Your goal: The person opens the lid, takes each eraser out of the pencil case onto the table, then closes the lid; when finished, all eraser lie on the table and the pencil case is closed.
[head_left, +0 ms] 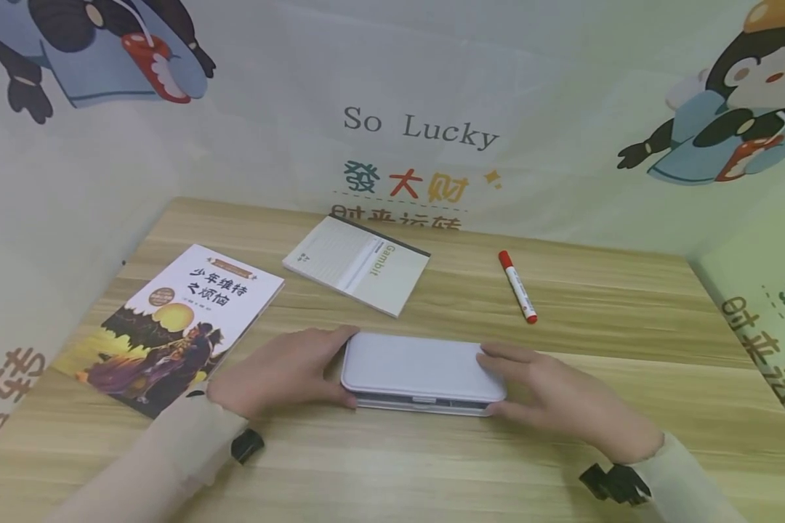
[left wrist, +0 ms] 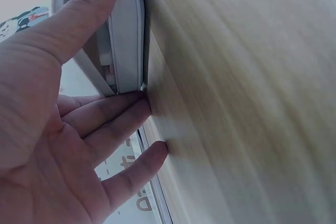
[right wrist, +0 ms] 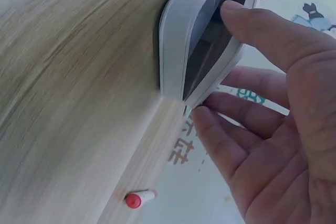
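Note:
A white, flat pencil case lies on the table in front of the person, its lid slightly raised along the near side. Through that gap in the right wrist view its dark inside shows. My left hand grips the left end, thumb at the front edge and fingers at the back corner. At the other end, my right hand holds the right side, with fingertips on the lid's back corner. In the right wrist view, the right thumb lies at the gap between lid and base.
Left of the case is a book with an illustrated cover. A notebook lies behind it. Farther right is a red-capped marker. A printed cloth hangs around the wooden table.

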A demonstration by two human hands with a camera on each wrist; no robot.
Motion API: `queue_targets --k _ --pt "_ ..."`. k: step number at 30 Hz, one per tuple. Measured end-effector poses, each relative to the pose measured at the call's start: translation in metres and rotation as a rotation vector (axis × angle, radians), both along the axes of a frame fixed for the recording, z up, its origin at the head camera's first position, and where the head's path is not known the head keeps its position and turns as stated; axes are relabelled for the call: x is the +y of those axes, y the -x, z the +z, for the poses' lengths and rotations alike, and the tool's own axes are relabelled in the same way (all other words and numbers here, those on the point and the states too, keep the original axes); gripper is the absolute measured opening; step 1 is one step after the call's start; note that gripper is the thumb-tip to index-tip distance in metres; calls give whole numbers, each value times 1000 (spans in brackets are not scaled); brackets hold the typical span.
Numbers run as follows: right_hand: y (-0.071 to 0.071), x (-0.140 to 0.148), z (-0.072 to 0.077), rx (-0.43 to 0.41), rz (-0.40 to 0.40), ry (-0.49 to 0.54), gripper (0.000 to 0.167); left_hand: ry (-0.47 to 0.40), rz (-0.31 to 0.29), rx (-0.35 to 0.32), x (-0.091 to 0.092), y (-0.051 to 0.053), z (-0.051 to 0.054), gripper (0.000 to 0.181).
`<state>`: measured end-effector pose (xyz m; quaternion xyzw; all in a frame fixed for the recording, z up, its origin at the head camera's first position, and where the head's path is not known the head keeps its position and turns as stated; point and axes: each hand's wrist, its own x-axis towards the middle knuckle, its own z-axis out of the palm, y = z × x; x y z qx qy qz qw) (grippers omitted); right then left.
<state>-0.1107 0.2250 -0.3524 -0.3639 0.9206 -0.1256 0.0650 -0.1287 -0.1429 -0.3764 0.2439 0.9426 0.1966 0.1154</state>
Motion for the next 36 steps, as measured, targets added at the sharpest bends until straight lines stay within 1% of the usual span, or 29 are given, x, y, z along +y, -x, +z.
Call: queue_targets --k 3,7,12,16,18,23,27,32,36 --pt "1 4 2 18 13 34 57 -8 -4 2 -1 1 0 99" --pt "4 8 5 12 3 92 52 -26 -2 -5 -1 1 -2 93" --pt "8 11 9 -44 -46 156 46 -35 -3 -10 -2 1 -3 90" --pt "12 15 11 -100 -117 210 41 -41 -4 -7 -2 1 -3 87" --pt "14 17 11 -116 -140 238 38 -39 1 -4 -3 0 -3 87" --pt "24 18 11 -163 -143 298 32 -25 19 5 -4 0 -2 93" --pt "31 19 12 -190 -167 350 29 -25 5 22 -4 1 -3 95" --pt "38 20 10 -185 -170 411 26 -49 2 18 -4 0 -4 96" --pt "44 18 4 -194 -210 432 29 -58 2 13 -4 -1 -4 98"
